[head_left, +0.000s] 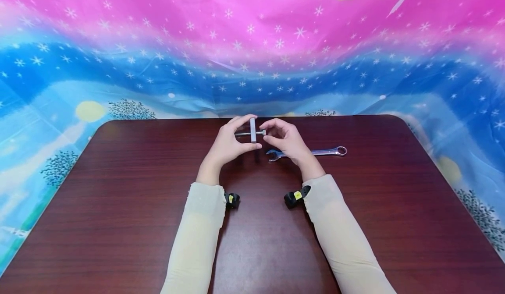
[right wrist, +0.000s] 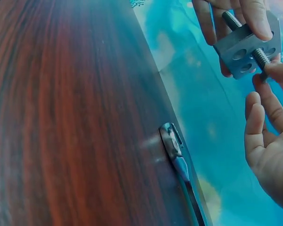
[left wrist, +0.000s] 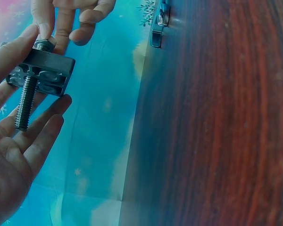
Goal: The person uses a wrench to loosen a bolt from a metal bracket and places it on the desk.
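My left hand (head_left: 227,143) grips a grey metal block (head_left: 253,130) by its edges, thumb on one side and fingers on the other, above the far part of the table. Several holes show in the block (right wrist: 239,55) in the right wrist view. A threaded bolt (left wrist: 25,103) passes through it, with a long length sticking out on the left-hand side. At the bolt's head (head_left: 264,132), my right hand (head_left: 287,139) pinches with thumb and index finger. Its other fingers are loosely curled.
A combination wrench (head_left: 329,152) lies on the dark wooden table (head_left: 252,241), partly behind my right hand. Its open end points left. Behind the table's far edge hangs a pink and blue printed cloth (head_left: 252,66). Each wrist wears a small black camera (head_left: 293,198).
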### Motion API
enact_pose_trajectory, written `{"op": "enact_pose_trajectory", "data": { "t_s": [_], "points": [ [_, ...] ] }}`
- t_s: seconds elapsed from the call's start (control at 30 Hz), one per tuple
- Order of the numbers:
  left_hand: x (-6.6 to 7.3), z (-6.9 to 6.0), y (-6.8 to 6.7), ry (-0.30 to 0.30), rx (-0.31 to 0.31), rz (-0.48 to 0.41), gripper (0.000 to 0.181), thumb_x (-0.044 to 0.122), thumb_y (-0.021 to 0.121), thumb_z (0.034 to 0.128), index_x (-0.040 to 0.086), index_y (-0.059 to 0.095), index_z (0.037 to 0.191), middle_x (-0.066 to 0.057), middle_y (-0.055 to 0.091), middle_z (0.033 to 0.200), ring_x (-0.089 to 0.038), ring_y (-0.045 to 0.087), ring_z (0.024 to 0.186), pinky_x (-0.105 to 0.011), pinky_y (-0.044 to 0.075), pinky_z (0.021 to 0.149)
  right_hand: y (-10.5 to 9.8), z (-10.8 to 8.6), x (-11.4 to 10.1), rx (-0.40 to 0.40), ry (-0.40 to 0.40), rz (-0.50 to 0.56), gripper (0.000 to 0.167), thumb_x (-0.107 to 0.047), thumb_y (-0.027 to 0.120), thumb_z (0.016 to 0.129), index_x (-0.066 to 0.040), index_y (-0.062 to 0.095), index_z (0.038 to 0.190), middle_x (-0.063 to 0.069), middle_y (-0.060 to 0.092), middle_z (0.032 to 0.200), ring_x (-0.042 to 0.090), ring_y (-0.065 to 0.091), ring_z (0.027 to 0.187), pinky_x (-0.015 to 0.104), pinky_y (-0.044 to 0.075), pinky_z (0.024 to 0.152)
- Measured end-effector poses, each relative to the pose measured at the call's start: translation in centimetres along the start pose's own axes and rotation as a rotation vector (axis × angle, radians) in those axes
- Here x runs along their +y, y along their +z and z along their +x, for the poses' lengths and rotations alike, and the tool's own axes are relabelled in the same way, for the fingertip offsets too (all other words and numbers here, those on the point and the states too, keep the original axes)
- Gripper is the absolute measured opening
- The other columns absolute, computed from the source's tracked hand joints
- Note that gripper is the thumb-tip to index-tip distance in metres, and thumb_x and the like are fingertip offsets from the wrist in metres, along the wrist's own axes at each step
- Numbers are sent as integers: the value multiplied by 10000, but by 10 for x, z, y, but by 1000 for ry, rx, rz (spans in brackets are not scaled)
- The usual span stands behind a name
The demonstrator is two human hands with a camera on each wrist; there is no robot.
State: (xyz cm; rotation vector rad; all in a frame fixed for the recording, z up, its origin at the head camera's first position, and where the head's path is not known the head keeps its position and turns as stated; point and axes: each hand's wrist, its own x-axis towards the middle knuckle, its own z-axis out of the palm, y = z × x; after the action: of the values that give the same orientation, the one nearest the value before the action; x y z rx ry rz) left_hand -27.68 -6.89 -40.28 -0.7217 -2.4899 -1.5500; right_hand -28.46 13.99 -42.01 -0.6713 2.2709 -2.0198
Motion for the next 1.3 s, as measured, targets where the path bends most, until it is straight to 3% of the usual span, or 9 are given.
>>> {"op": "enact_pose_trajectory", "data": {
  "t_s": [0.2,0.33,0.43,0.7,0.8,1.0,1.3],
  "points": [
    [0,0,0,4,-4,-4,703,178,894,736,171,593,1371,-100,617,1251,-359,603,1186,-493,498,1049,-1,-1,0,0,47,3,278,-24,631,949,65,602,1211,-57,639,992,151,612,872,283,560,804],
    [0,0,0,-3,-5,-6,707,166,895,733,175,593,1372,-97,615,1263,-338,600,1193,-493,492,1057,-1,1,1,-6,74,-1,272,-84,621,969,40,610,1210,-49,656,893,175,593,777,325,557,723],
    [1,1,0,3,-2,-16,703,146,895,729,165,598,1366,-109,615,1257,-340,608,1182,-517,491,1050,-1,1,1,-7,72,-2,258,-102,609,982,40,614,1197,-27,669,816,169,575,699,294,532,659],
    [-2,1,2,4,-6,-25,700,140,893,731,170,597,1365,-117,614,1248,-384,606,1183,-546,492,1034,0,0,-1,21,58,-58,271,-172,552,1027,37,644,1173,-29,672,768,179,596,700,381,519,660],
    [-1,0,1,-2,-8,-9,702,151,892,735,178,594,1369,-105,615,1255,-359,607,1185,-517,498,1038,0,0,-2,30,61,-64,250,-151,588,1006,33,651,1163,-28,684,824,173,608,737,379,546,703],
    [0,1,-1,-3,3,26,701,188,898,732,178,597,1365,-78,620,1263,-333,619,1185,-424,515,1029,0,0,-4,7,23,-76,240,25,646,925,39,640,1164,65,630,1064,149,586,846,238,529,759],
    [1,-1,0,-24,-11,15,713,173,894,735,179,588,1378,-87,614,1280,-319,602,1196,-479,499,1048,-3,0,-2,-20,57,-56,298,-29,667,927,34,615,1214,-28,615,1003,137,595,884,232,536,786]
  ]
}}
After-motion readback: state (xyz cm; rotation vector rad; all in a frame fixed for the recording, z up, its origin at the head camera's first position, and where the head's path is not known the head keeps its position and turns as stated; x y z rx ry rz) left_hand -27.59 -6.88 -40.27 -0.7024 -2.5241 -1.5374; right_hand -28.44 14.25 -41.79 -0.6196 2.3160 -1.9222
